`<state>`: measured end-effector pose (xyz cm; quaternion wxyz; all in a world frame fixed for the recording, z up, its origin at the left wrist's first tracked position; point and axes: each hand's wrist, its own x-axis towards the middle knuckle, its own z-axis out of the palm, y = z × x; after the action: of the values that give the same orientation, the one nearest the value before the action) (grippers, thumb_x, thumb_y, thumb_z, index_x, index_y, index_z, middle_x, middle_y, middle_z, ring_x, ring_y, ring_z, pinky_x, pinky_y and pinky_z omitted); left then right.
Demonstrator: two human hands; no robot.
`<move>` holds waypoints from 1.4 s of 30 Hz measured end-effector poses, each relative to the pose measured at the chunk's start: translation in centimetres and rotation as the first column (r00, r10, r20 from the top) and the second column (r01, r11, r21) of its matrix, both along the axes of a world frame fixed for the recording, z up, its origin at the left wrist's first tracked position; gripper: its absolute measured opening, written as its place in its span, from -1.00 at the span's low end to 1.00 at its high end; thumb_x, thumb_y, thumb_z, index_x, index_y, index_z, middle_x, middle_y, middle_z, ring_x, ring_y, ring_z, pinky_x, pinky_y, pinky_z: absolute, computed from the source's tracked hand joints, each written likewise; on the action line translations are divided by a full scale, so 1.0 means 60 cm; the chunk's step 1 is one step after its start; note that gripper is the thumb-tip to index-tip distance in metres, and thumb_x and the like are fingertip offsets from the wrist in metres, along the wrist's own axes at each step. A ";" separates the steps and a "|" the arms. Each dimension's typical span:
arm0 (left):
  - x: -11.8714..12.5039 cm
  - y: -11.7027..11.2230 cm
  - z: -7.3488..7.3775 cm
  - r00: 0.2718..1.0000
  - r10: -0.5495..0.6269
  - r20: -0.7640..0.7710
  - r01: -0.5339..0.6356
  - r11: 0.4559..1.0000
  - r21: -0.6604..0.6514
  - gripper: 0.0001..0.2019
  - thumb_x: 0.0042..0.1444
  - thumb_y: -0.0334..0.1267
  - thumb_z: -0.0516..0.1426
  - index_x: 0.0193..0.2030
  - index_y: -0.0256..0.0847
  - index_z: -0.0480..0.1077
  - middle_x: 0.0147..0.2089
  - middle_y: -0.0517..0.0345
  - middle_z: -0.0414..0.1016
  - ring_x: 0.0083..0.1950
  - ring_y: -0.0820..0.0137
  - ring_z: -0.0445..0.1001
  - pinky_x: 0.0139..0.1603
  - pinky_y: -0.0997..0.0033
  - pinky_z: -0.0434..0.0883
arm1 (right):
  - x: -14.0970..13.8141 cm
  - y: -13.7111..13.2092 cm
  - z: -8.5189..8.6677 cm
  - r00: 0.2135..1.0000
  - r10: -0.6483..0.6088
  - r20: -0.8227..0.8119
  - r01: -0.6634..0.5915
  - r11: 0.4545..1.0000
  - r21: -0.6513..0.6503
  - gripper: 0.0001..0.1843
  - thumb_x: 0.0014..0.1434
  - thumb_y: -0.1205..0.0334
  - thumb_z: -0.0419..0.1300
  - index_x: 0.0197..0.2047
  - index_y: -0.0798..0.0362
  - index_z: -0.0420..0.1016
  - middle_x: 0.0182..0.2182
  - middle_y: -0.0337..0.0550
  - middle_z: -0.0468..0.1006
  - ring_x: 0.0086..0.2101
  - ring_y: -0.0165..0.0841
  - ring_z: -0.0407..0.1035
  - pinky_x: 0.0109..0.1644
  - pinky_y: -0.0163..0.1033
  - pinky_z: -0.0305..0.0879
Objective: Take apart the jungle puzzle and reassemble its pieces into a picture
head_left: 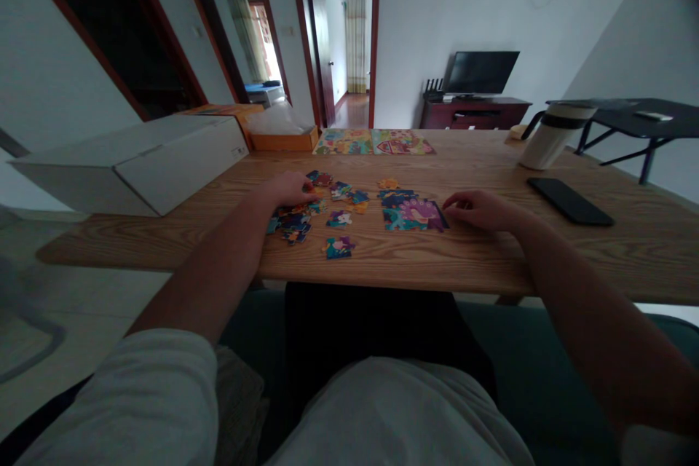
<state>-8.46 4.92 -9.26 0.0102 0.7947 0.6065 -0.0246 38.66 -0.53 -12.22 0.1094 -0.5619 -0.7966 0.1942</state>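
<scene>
White cotton sleeves [117,400] fill the bottom of my view. My left hand [287,189], fingers narrow, seems to touch loose cardboard jigsaw pieces [289,224]; my right hand [480,210], fingers slightly spread, rests just beside the joined teal-and-purple puzzle section [412,215]. Light fingertips suit these.

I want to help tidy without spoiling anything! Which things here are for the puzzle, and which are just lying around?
For the puzzle: left hand, right hand, loose jigsaw pieces, joined jigsaw pieces, colourful puzzle pictures.

Just lying around: black phone, white travel mug, white cardboard box, television.
</scene>
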 end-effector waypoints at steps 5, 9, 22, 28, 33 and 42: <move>0.024 -0.015 0.002 1.000 -0.012 0.028 0.010 0.997 0.077 -0.46 0.07 0.13 0.22 0.09 -0.17 0.49 0.12 -0.09 0.56 0.10 0.09 0.51 0.06 0.24 0.41 | 0.003 0.003 -0.004 1.000 0.004 0.008 -0.004 1.000 -0.009 -0.63 0.28 0.00 0.15 0.01 0.02 0.58 -0.23 -0.03 0.64 -0.26 -0.21 0.50 -0.15 -0.14 0.39; 0.034 -0.023 0.007 0.984 -0.030 0.175 0.004 0.989 0.150 -0.62 0.07 -0.04 0.25 -0.02 -0.17 0.49 -0.05 -0.01 0.61 -0.07 0.17 0.54 -0.06 0.26 0.45 | 0.003 0.001 -0.002 1.000 0.007 0.003 -0.007 1.000 -0.008 -0.64 0.28 -0.01 0.16 0.00 0.01 0.59 -0.23 -0.03 0.64 -0.24 -0.20 0.51 -0.14 -0.14 0.40; 0.054 -0.037 0.010 0.865 -0.382 0.325 0.096 0.763 0.639 -0.86 0.19 -0.41 0.12 -0.29 -0.15 0.49 0.28 0.02 0.44 0.24 0.13 0.42 0.33 0.06 0.30 | 0.000 -0.002 -0.001 1.000 -0.002 -0.011 0.002 1.000 -0.003 -0.61 0.27 -0.02 0.15 0.00 0.02 0.59 -0.23 -0.02 0.63 -0.27 -0.21 0.50 -0.16 -0.14 0.39; 0.053 -0.038 0.012 0.893 -0.298 0.337 0.044 0.804 0.593 -0.90 0.24 -0.33 0.14 -0.19 -0.09 0.48 0.18 0.05 0.54 0.25 0.18 0.43 0.35 0.11 0.27 | 0.000 -0.001 0.001 1.000 -0.004 0.018 0.004 1.000 0.005 -0.65 0.28 0.00 0.15 0.00 -0.02 0.60 -0.25 -0.05 0.64 -0.26 -0.22 0.51 -0.15 -0.15 0.41; 0.052 -0.037 0.013 0.899 -0.302 0.316 0.064 0.806 0.589 -0.90 0.20 -0.35 0.17 -0.17 -0.11 0.50 0.16 0.04 0.55 0.22 0.17 0.44 0.34 0.10 0.28 | 0.000 -0.002 0.002 1.000 -0.003 0.019 0.003 1.000 0.011 -0.65 0.29 0.01 0.15 0.00 -0.01 0.59 -0.24 -0.04 0.64 -0.26 -0.21 0.52 -0.15 -0.15 0.41; 0.050 -0.031 0.002 0.891 -0.332 0.310 0.089 0.796 0.599 -0.88 0.24 -0.18 0.21 -0.23 -0.18 0.52 0.01 -0.02 0.55 0.10 0.20 0.49 0.23 0.19 0.37 | 0.001 -0.001 0.001 1.000 -0.013 0.011 0.013 1.000 -0.001 -0.66 0.28 0.00 0.16 0.00 -0.02 0.60 -0.23 -0.06 0.65 -0.25 -0.22 0.52 -0.14 -0.15 0.41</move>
<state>-5.47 3.04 -9.14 -0.1070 0.8123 0.4761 0.3193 38.70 -0.60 -12.19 0.1058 -0.5680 -0.7935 0.1909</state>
